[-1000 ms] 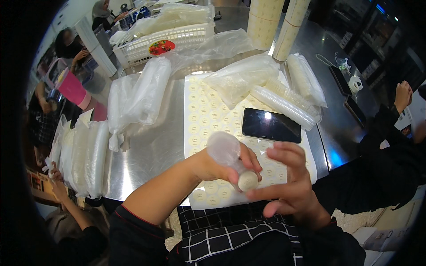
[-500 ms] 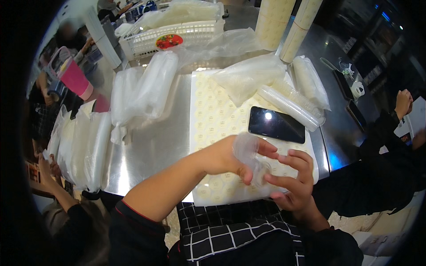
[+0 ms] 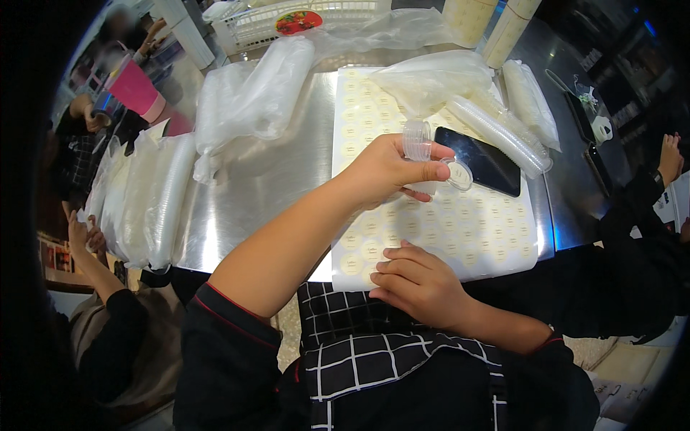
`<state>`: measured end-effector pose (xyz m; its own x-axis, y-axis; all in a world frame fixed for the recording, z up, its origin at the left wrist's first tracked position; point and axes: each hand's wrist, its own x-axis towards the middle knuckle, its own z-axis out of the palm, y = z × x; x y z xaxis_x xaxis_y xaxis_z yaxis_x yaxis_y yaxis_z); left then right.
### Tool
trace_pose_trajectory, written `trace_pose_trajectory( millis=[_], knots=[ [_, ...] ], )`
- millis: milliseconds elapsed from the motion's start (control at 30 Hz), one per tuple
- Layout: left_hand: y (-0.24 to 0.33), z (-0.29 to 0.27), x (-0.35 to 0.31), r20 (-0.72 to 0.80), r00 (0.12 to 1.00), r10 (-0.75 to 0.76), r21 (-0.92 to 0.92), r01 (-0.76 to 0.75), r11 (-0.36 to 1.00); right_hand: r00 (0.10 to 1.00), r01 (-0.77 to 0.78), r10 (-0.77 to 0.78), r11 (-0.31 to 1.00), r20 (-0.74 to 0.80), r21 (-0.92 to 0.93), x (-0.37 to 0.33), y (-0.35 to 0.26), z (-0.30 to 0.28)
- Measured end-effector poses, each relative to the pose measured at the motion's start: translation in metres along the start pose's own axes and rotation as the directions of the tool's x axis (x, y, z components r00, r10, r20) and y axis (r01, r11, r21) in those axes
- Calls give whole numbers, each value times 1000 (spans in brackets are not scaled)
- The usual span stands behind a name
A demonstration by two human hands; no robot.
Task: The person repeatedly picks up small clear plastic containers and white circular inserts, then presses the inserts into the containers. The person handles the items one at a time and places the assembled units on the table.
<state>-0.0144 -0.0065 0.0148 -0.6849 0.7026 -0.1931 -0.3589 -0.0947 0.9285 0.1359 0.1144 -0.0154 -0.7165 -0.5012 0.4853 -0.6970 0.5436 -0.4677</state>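
Observation:
My left hand (image 3: 392, 169) holds a short stack of clear plastic lids (image 3: 417, 138) above the sticker sheet. Under its thumb, one round lid (image 3: 458, 174) is tilted outward, with a pale round sticker on it. My right hand (image 3: 424, 281) rests low over the near edge of the cream-and-white sheet of round stickers (image 3: 471, 248). Its fingers are curled together, and whatever may be between the tips is hidden. Just beyond the left hand, a black phone (image 3: 481, 161) lies on the sheet.
Long sleeves of nested clear lids (image 3: 499, 136) and plastic bags (image 3: 438, 75) lie at the far right of the sheet. Wrapped packs (image 3: 248, 100) lie left on the steel table (image 3: 223, 223). A pink cup (image 3: 136, 90) and white basket (image 3: 244, 32) stand behind. Other people work on both sides.
My hands have moved apart. The left now grips the lid stack farther forward with one lid tilted out; the right has dropped to the sheet's near edge, its fingers curled in. The view has shifted.

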Motion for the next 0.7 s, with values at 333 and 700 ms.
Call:
trace_pose_trajectory(
  millis=[333, 700],
  knots=[
    [-4, 2, 1, -37, 998, -49, 1, 49, 999, 999, -19, 22, 992, 23, -125, 0, -7, 6],
    [-2, -1, -2, 65, 998, 10, 22, -11, 1000, 966, -257, 253, 937, 50, 234, 6, 1, 2]
  ],
)
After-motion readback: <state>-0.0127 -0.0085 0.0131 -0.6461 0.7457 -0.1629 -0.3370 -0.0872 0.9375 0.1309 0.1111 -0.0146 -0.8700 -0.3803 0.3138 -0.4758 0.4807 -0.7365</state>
